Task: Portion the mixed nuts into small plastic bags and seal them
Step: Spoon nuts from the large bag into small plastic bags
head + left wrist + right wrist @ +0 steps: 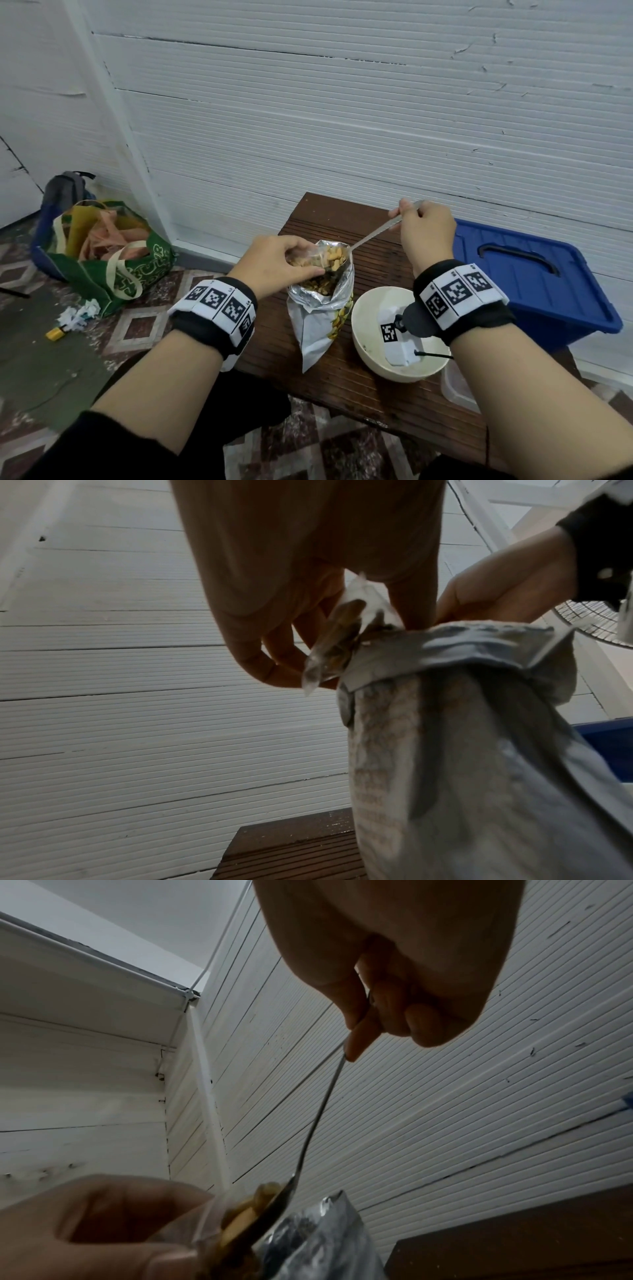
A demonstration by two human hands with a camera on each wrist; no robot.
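Nuts (334, 255) on spoon (373, 234), between hands

This looked like a plain room in a home, used as a makeshift work corner. White ribbed wall panels (342, 120), scuffed and cracked, filled the upper frame. Worn patterned floor tiles (144, 325) showed at lower left, with crumpled paper scraps (80, 313) lying on them. A green shopping bag (113, 260) and a grey backpack (65, 192) sat at left. A low dark wooden table (342, 377) stood against the wall, a blue plastic storage bin (534, 274) beside it at right. A standing fan (596, 623) showed at the right edge of the left wrist view.
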